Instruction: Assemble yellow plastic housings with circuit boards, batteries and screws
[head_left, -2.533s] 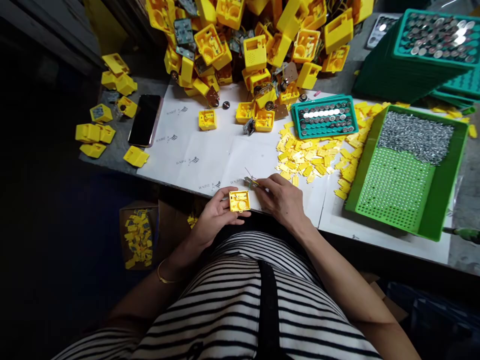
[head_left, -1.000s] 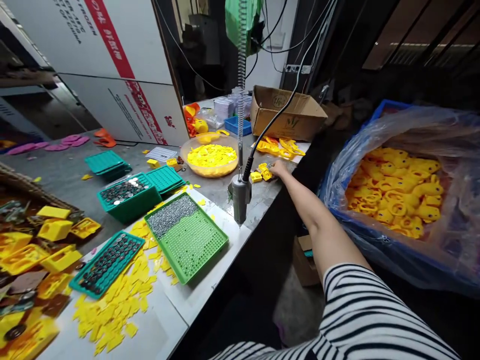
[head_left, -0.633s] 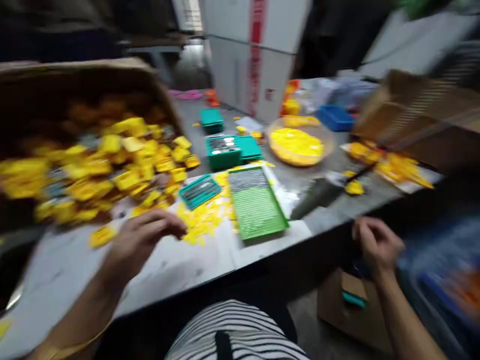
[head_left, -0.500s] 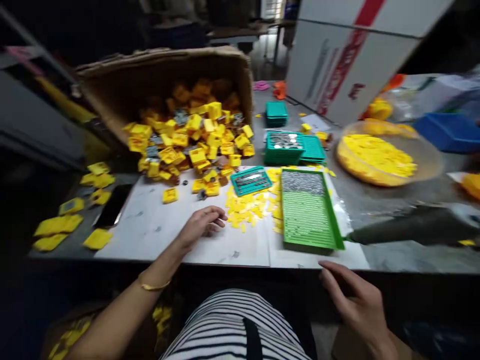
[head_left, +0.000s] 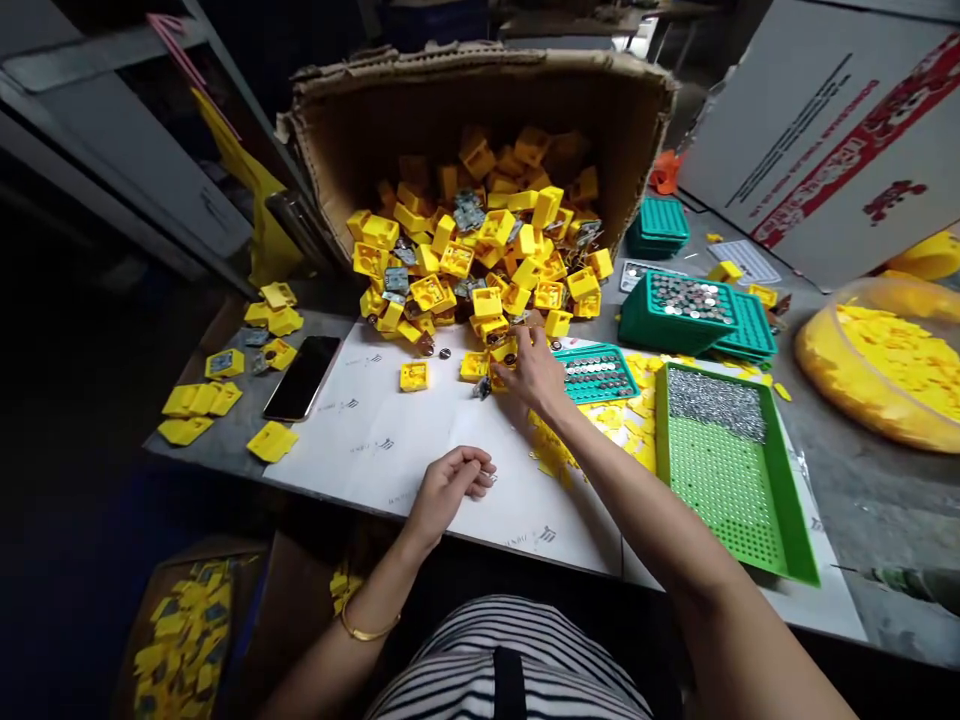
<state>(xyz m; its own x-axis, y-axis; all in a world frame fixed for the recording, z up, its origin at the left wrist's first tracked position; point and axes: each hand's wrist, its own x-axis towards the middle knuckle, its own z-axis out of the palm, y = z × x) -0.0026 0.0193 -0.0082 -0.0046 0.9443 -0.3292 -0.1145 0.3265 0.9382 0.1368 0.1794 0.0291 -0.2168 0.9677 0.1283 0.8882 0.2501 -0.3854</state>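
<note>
My right hand [head_left: 534,372] reaches across to the front of the heap of yellow plastic housings [head_left: 457,260]. Its fingers are bent over a housing at the heap's edge; the fingertips are partly hidden among the parts. Close to the table's front edge, my left hand [head_left: 448,488] is curled above the white sheet [head_left: 360,430], thumb against fingers, with a small shiny bit at the fingertips that I cannot make out. A teal tray [head_left: 596,374] with rows of round metal pieces lies just right of my right hand, beside loose yellow flat pieces [head_left: 628,428].
The heap spills from a cardboard box [head_left: 480,75]. A green tray [head_left: 724,490] holds small metal pins. Teal trays [head_left: 652,318] are stacked behind it. A plastic bowl [head_left: 814,345] of yellow pieces stands at right. A phone [head_left: 303,378] and more yellow parts lie at left.
The view has shifted, so the table contents appear further left-tilted and closer. My right hand has moved from the front edge to the heap. My left hand has drawn nearer the front edge and curled.
</note>
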